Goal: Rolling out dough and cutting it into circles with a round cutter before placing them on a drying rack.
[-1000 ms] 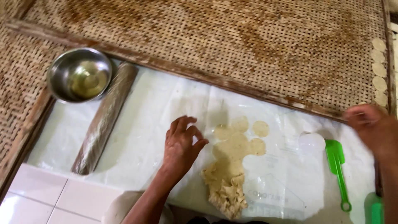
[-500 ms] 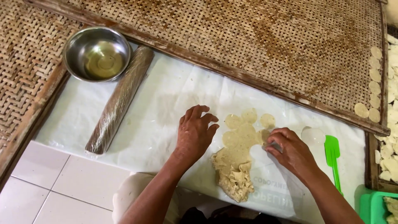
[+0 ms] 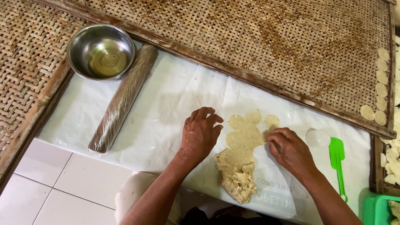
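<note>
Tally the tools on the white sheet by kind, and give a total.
Steel bowl: 1
Wrapped rolling pin: 1
Green spatula: 1
Round white cutter: 1
Total: 4

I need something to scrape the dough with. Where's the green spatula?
In the head view, the green spatula lies on the white sheet, just beyond the right hand, beside a small round cutter.

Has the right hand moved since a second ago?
Yes. The right hand came in from beyond the green spatula leftward onto the rolled dough.
</note>
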